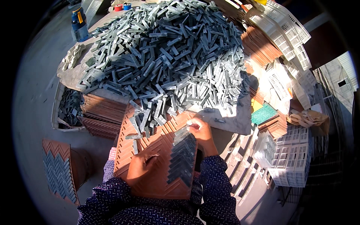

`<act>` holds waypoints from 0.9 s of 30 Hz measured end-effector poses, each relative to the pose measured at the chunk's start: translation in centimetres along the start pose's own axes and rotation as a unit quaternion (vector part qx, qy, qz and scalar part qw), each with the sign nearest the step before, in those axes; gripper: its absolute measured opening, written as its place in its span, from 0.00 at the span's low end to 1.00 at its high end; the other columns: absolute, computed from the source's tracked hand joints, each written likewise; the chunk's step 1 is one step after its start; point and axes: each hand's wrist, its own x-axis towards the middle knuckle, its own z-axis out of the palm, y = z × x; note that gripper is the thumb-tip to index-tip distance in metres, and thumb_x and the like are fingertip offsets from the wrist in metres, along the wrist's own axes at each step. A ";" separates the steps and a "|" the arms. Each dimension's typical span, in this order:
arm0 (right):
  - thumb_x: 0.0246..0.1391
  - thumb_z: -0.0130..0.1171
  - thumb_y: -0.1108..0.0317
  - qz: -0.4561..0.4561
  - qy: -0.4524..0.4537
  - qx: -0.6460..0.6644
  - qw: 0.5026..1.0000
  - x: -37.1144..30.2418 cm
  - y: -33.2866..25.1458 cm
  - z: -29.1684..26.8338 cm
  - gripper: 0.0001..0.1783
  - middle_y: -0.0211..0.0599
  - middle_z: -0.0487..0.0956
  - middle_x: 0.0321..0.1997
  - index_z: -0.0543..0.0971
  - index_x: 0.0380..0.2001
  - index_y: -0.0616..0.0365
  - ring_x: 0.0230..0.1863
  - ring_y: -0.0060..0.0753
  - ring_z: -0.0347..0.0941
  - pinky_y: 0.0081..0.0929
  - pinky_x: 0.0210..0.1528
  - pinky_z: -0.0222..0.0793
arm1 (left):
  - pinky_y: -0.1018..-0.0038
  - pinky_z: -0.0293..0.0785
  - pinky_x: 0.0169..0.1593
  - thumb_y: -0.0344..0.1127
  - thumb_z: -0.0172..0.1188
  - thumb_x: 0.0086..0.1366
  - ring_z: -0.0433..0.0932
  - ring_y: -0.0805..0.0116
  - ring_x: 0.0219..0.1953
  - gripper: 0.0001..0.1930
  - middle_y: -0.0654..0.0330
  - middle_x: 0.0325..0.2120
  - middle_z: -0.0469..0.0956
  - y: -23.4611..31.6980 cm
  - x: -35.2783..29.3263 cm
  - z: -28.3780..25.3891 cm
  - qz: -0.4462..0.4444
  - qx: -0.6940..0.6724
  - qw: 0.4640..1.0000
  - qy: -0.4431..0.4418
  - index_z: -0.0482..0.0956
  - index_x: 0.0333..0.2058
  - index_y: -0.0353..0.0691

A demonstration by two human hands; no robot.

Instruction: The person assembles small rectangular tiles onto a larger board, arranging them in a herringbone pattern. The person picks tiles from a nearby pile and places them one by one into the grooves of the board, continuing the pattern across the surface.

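Patterned sleeves (216, 183), grey strip (180, 131) slanting up rightward

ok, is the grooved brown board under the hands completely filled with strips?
No, the neatly laid dark strips form a band along the right of the board, with bare grooves at its left.

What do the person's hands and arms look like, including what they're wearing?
The left hand and right hand are ungloved. The left sleeve and right sleeve are loose, puffy, and dark navy, with small pale dashes.
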 end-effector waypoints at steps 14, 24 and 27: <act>0.44 0.61 0.72 -0.051 0.030 -0.213 0.975 -0.1 -3.9 0.7 0.14 0.47 0.81 0.31 0.80 0.38 0.58 0.32 0.42 0.79 0.31 0.37 0.73 | 0.65 0.73 0.43 0.28 0.61 0.54 0.76 0.53 0.40 0.11 0.56 0.37 0.77 1.7 8.3 5.7 0.137 0.195 0.966 0.105 0.80 0.37 0.40; 0.43 0.62 0.75 -0.073 0.063 -0.265 0.959 0.4 -3.3 1.7 0.16 0.45 0.77 0.39 0.77 0.39 0.57 0.42 0.51 0.74 0.40 0.42 0.70 | 0.65 0.75 0.38 0.28 0.64 0.49 0.77 0.56 0.37 0.10 0.60 0.34 0.79 -0.6 10.0 6.8 0.220 0.283 0.926 0.120 0.82 0.34 0.43; 0.43 0.62 0.74 -0.085 0.112 -0.272 0.952 2.3 -4.3 2.7 0.15 0.47 0.77 0.38 0.77 0.38 0.59 0.42 0.53 0.73 0.41 0.43 0.70 | 0.64 0.77 0.39 0.29 0.55 0.55 0.78 0.55 0.41 0.11 0.57 0.38 0.79 -0.7 10.2 6.1 0.202 0.261 0.942 0.059 0.81 0.38 0.44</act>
